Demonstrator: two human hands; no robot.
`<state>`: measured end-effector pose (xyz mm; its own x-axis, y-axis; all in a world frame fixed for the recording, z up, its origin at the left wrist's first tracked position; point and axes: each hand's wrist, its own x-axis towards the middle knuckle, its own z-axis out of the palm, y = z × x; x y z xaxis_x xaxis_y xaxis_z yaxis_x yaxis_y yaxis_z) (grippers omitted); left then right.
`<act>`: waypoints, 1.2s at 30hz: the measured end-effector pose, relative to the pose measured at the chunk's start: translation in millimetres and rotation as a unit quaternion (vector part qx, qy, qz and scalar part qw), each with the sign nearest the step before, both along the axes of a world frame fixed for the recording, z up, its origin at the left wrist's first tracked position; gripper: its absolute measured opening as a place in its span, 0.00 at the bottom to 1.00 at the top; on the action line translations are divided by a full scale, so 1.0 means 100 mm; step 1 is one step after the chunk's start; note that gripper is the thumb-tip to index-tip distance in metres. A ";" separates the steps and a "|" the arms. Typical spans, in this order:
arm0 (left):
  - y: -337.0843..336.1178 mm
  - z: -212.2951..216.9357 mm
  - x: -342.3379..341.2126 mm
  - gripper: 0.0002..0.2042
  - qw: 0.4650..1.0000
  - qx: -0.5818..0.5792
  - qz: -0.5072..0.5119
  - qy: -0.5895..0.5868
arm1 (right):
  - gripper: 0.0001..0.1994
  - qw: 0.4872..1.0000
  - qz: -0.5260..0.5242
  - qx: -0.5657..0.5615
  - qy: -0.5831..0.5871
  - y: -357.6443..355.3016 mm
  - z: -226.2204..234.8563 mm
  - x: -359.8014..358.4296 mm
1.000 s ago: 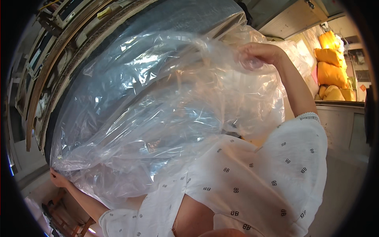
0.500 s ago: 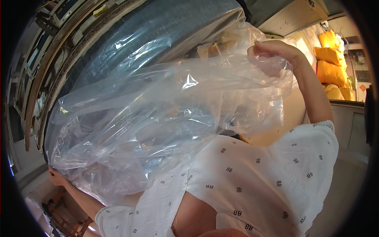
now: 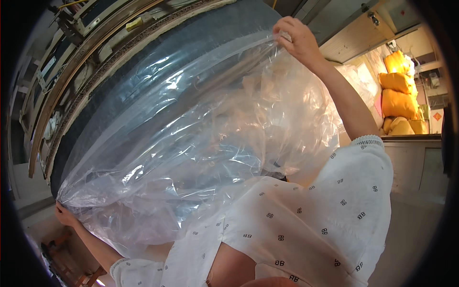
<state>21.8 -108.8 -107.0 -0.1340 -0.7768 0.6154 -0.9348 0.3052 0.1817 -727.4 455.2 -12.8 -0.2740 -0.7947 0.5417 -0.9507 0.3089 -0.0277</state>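
Note:
A large, crinkled sheet of clear plastic film (image 3: 191,124) is stretched between my two hands over a dark work surface (image 3: 210,28). At the far right, my right hand (image 3: 296,40) pinches an upper corner of the film with its fingers closed. My left hand (image 3: 66,214) grips the bunched corner at the lower left, beside the rim of the dark surface. Between them the top edge runs in a taut diagonal. Loose folds hang toward my body, and warm brownish shapes show dimly through the right part of the film.
Curved rails and a wooden strip (image 3: 36,143) border the surface on the left, with a small yellow item (image 3: 134,23) on them. A wooden cabinet panel (image 3: 358,29) is at the upper right. Stacked orange-yellow bundles (image 3: 398,102) stand farther right.
My right hand has moved up and left, away from my body, drawing the film's edge over the dark surface. The film's top edge is now tauter. My left hand has barely moved.

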 end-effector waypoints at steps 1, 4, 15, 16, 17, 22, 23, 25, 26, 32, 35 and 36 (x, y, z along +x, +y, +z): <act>-0.01 -0.01 0.03 0.19 1.000 0.000 0.003 0.001 | 0.07 0.992 0.003 0.013 -0.122 -0.04 0.01 0.09; -0.04 -0.05 0.10 0.19 1.000 0.005 0.018 0.001 | 0.07 0.956 0.077 0.051 -0.280 -0.08 0.11 0.10; 0.06 0.06 -0.02 0.19 0.999 0.044 0.023 0.012 | 0.05 0.624 0.126 -0.004 -0.771 -0.19 0.62 0.00; 0.08 0.07 -0.01 0.19 0.998 0.045 0.029 0.013 | 0.05 0.647 0.071 -0.008 -0.759 -0.26 0.64 0.00; 0.09 0.07 -0.02 0.19 0.999 0.035 0.018 0.012 | 0.05 0.647 0.075 -0.002 -0.759 -0.35 0.59 -0.04; -0.02 -0.02 0.10 0.18 0.999 0.011 0.035 0.003 | 0.09 0.977 0.012 -0.088 -0.194 -0.83 0.02 -0.19; -0.02 -0.03 0.10 0.18 0.999 0.010 0.027 0.018 | 0.10 0.948 -0.011 -0.097 -0.302 -0.91 -0.05 -0.19; 0.10 0.05 -0.06 0.17 0.998 0.019 0.017 0.056 | 0.09 0.956 -0.014 -0.094 -0.277 -1.08 -0.22 -0.22; 0.09 0.04 -0.03 0.17 0.998 0.015 0.020 0.055 | 0.09 0.964 -0.022 -0.090 -0.249 -1.16 -0.29 -0.25; 0.57 0.43 0.01 0.18 0.977 0.063 0.002 0.206 | 0.09 0.974 -0.110 -0.062 -0.188 -1.53 -0.52 -0.41; 0.99 0.73 0.29 0.20 0.970 0.116 0.010 0.215 | 0.10 0.971 -0.115 -0.048 -0.206 -1.54 -0.50 -0.43; 1.16 0.81 0.40 0.20 0.971 0.112 0.013 0.213 | 0.11 0.969 -0.124 -0.032 -0.211 -1.55 -0.49 -0.44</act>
<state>61.8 6.7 -26.2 0.1174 -0.8968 0.4266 -0.7673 0.1908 0.6123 -771.6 300.5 -62.0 -0.6598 -0.6448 0.3859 -0.7476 0.5113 -0.4238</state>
